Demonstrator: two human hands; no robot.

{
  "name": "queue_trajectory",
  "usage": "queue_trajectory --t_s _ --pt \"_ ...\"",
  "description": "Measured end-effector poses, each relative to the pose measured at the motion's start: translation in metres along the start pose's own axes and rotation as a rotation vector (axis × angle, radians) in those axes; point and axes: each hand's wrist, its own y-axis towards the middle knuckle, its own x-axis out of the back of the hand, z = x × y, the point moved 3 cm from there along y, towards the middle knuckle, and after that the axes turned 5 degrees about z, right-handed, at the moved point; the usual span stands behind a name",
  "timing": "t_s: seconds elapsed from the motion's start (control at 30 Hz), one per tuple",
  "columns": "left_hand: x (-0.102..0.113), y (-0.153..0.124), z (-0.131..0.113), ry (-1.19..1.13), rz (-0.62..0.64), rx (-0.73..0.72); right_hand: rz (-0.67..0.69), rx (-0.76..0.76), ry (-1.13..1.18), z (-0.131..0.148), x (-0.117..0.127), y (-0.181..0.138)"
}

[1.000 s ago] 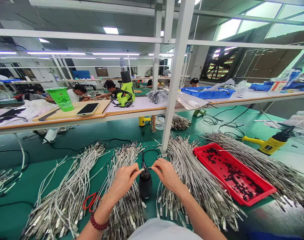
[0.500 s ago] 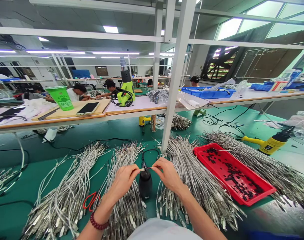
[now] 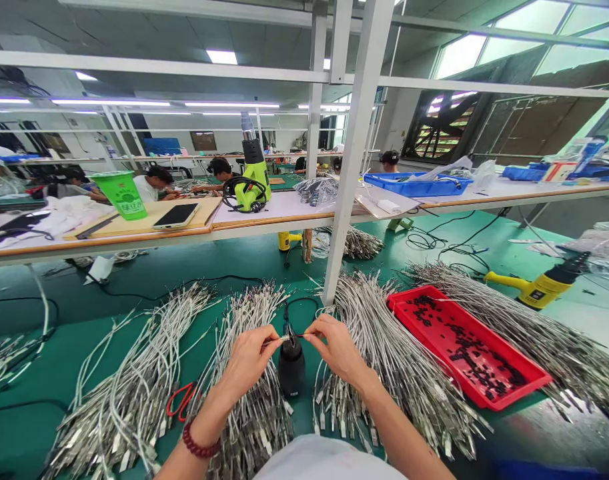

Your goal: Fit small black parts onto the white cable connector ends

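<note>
Two fingertip pinches, left hand (image 3: 254,355) and right hand (image 3: 338,348), hold a thin wire (image 3: 285,339) between them. It looks light, limp and easily damaged, best gripped close to its ends. Just below the grip stands a black device (image 3: 291,375); cable bundles (image 3: 401,350) flank both hands.

Narrow gap between cable bundles (image 3: 389,347), black tool (image 3: 291,375) within, white post (image 3: 351,167) ahead
</note>
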Motion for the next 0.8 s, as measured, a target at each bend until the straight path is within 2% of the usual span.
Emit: queue_trajectory --t_s 0.8 --pt "-0.0002 0.0015 -0.0027 0.046 -0.038 0.015 -0.013 0.002 -0.012 0.0006 -0.0009 -0.0009"
